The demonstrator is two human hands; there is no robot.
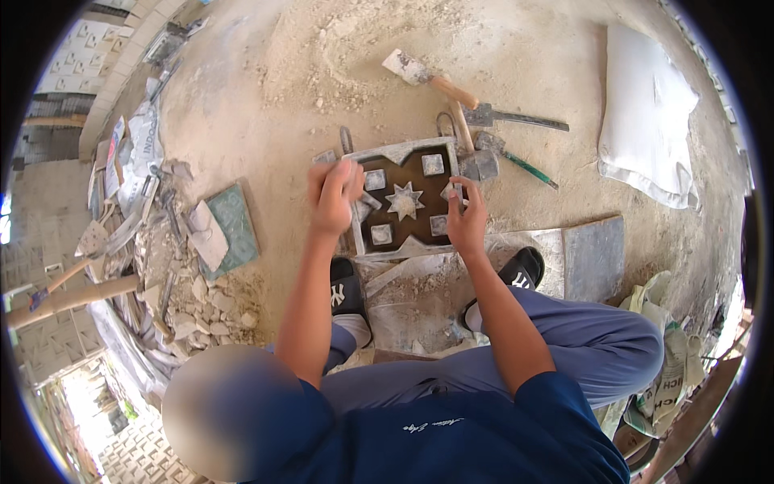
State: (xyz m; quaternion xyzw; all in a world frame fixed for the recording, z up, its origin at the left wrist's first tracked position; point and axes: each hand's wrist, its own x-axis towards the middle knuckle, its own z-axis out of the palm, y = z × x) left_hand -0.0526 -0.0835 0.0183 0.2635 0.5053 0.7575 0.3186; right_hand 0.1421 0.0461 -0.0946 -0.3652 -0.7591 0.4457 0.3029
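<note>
A rectangular grey metal mould [395, 248] lies on the dusty ground between my feet. Inside it are a star-shaped core [405, 202] and several small square cores, with dark brown gaps around them. My left hand [332, 196], slightly blurred, is closed in a fist above the mould's left side; whatever is in it is hidden. A grey angular piece [368, 202] shows just beside that fist. At the mould's right side, the thumb and fingers of my right hand [468, 219] curl around a small grey block [446, 192] by the rim.
Beyond the mould's right corner lie a trowel [411, 68], a hammer [477, 165], a flat metal bar [532, 121] and a green-handled tool [528, 169]. A white sack [649, 113] is far right. Rubble [214, 306] and a green slab [234, 230] lie left. A grey board [594, 256] is near my right foot.
</note>
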